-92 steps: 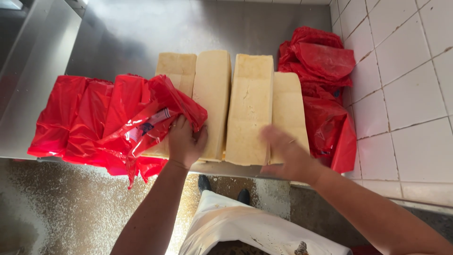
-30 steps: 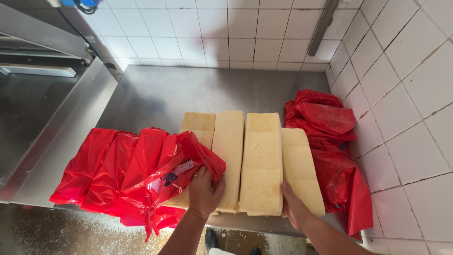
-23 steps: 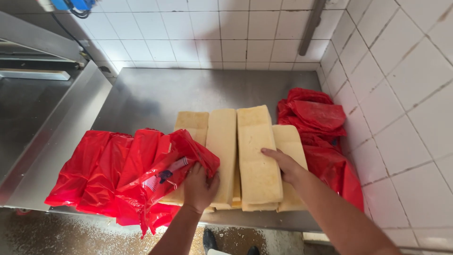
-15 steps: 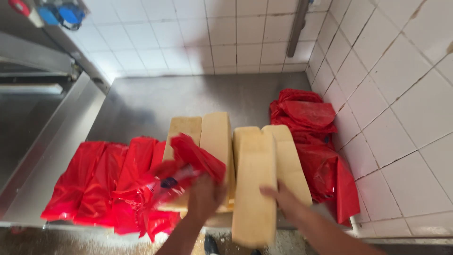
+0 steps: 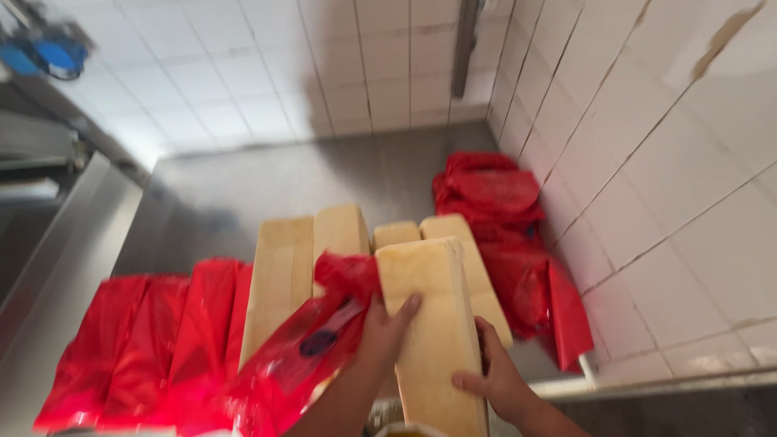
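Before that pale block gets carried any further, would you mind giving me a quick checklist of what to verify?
1. Both hands on the lifted block: ok; left hand on its left edge, right hand at its lower right side.
2. Block free of red wrap: ok on the visible faces.
3. Lifted block apart from the other blocks: cannot tell.
4. Bare steel table behind the blocks: ok.
5. Red bags by the tiled wall out of the way: ok.

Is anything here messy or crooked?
Yes. One pale block is lifted out of the row, held between left hand and right hand, above the other blocks. Crumpled red wrap hangs loose beside it.
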